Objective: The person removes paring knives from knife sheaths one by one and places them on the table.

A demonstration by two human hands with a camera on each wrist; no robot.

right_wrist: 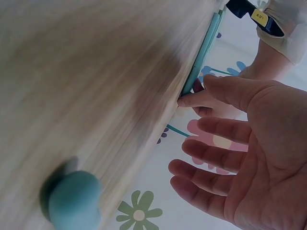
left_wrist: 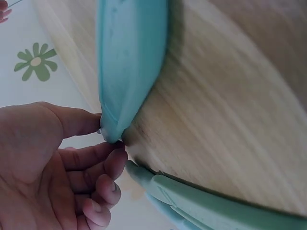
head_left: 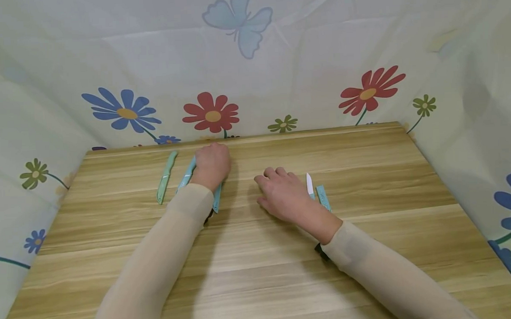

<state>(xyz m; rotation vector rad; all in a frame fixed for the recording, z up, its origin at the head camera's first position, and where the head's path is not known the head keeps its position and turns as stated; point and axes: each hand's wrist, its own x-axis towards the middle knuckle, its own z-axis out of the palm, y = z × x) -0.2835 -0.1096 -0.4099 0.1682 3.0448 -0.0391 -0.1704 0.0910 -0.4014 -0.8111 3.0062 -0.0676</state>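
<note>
My left hand [head_left: 213,163] is at the back of the wooden table, pinching the rounded end of a light-blue sheathed knife [left_wrist: 132,62] between thumb and fingertips. That knife's other end [head_left: 217,199] shows beside my sleeve in the head view. Left of it lie another light-blue knife [head_left: 187,174], partly covered by my hand and sleeve, and a green knife [head_left: 167,177]. My right hand [head_left: 284,194] hovers with relaxed, spread fingers and holds nothing. Just right of it are a bare white knife blade [head_left: 310,184] and a light-blue sheath [head_left: 323,197], both partly hidden by my forearm.
The wooden table [head_left: 260,268] ends at a hanging sheet [head_left: 294,67] printed with flowers and a butterfly. In the right wrist view, the rounded teal end of an object [right_wrist: 74,201] stands out near the bottom. A dark strap device [right_wrist: 256,17] sits on my left wrist.
</note>
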